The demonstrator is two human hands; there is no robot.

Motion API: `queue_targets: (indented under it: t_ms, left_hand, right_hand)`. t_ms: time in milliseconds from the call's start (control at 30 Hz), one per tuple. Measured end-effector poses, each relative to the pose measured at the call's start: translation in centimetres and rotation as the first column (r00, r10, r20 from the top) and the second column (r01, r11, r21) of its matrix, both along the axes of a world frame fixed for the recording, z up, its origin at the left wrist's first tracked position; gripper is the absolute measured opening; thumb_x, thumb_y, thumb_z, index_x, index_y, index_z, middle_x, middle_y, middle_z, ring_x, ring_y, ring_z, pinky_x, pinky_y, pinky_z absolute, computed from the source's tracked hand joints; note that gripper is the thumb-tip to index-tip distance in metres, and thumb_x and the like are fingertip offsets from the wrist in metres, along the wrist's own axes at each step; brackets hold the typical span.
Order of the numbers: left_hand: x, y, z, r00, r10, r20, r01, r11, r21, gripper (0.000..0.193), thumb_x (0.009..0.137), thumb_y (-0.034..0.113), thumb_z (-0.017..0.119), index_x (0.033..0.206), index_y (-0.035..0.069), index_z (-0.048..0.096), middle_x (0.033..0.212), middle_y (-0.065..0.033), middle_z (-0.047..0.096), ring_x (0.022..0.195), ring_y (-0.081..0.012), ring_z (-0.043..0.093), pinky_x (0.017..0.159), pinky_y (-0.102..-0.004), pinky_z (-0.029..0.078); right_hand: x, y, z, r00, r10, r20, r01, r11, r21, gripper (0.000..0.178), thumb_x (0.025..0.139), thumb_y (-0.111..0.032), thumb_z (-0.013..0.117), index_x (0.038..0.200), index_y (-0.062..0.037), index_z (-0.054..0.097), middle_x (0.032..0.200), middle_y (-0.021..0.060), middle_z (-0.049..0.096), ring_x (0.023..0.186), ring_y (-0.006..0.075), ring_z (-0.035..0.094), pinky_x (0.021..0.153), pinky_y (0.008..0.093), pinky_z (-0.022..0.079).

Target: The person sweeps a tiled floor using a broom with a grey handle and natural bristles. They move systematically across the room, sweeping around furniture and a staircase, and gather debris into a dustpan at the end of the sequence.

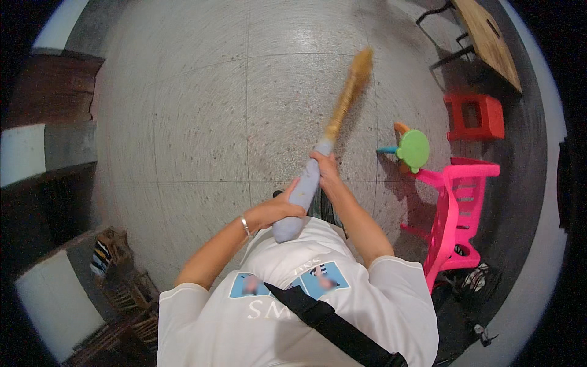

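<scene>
A broom with straw-yellow bristles (354,79) and a thick pale grey-lilac handle (305,191) slants away from my body, its bristle end forward and to the right. My left hand (282,208) wraps round the handle low down, close to my white shirt. Farther up, my right hand (326,167) is closed round the handle near where the bristles begin. Below the bristles lies the grey tiled floor (202,110); whether their tip touches it I cannot tell. The bristles are slightly blurred.
On the right stand a small stool with a green round seat (414,150), a red plastic stool (483,117), a pink plastic chair (449,214) and a wooden-topped table (489,37). Dark bags (452,318) lie behind the chair. A wooden rack (122,269) is at the lower left.
</scene>
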State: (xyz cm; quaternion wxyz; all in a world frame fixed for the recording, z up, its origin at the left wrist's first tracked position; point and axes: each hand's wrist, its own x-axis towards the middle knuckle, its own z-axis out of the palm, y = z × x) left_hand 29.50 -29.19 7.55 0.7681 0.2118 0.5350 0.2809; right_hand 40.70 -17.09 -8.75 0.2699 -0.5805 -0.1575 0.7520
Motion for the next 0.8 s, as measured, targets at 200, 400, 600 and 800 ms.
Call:
queue_targets:
  t_ms: [200, 400, 600, 800]
  left_hand:
    - [-0.9, -1.9, -3.1, 0.914, 0.071, 0.400, 0.003, 0.984, -0.181, 0.086, 0.070, 0.017, 0.060, 0.138, 0.017, 0.008, 0.101, -0.0121, 0.047, 0.077, -0.0185, 0.055, 0.060, -0.0313, 0.050]
    - [-5.5, -9.5, -1.8, 0.940, 0.254, 0.228, -0.215, 0.959, -0.184, 0.083, 0.072, 0.016, 0.059, 0.138, 0.017, 0.009, 0.099, -0.0122, 0.047, 0.073, -0.0191, 0.056, 0.053, -0.0336, 0.050]
    - [-6.5, -11.6, 2.0, 0.938, 0.342, -0.055, -0.344, 0.938, -0.041, 0.094, 0.067, 0.015, 0.061, 0.138, 0.009, 0.000, 0.115, -0.0119, 0.040, 0.098, -0.0176, 0.045, 0.079, -0.0314, 0.042]
    - [-6.4, -15.0, 1.5, 0.926, 0.375, -0.044, -0.377, 0.925, -0.047, 0.098, 0.067, 0.015, 0.062, 0.137, 0.007, -0.005, 0.122, -0.0139, 0.036, 0.104, -0.0197, 0.041, 0.086, -0.0305, 0.037]
  right_hand:
    - [2.3, -3.0, -3.5, 0.991, -0.033, 0.130, 0.053, 0.987, -0.154, 0.019, 0.067, 0.001, 0.060, 0.083, -0.0027, 0.050, 0.066, 0.0097, 0.050, 0.056, 0.0227, 0.053, 0.047, 0.0379, 0.048]
    - [-7.0, -9.4, -1.0, 0.992, 0.070, 0.107, -0.042, 0.968, -0.246, 0.025, 0.068, 0.000, 0.059, 0.087, -0.0005, 0.043, 0.066, 0.0106, 0.047, 0.055, 0.0251, 0.051, 0.046, 0.0413, 0.046]
    - [-14.2, -11.0, -2.0, 0.915, 0.357, -0.186, -0.378, 0.921, -0.095, 0.040, 0.067, -0.003, 0.061, 0.098, -0.0047, 0.037, 0.073, 0.0115, 0.048, 0.056, 0.0224, 0.051, 0.044, 0.0389, 0.045]
    - [-13.9, -12.5, -0.3, 0.903, 0.417, -0.105, -0.415, 0.909, 0.042, 0.045, 0.064, -0.003, 0.063, 0.101, -0.0030, 0.037, 0.083, 0.0128, 0.050, 0.069, 0.0228, 0.053, 0.055, 0.0387, 0.047]
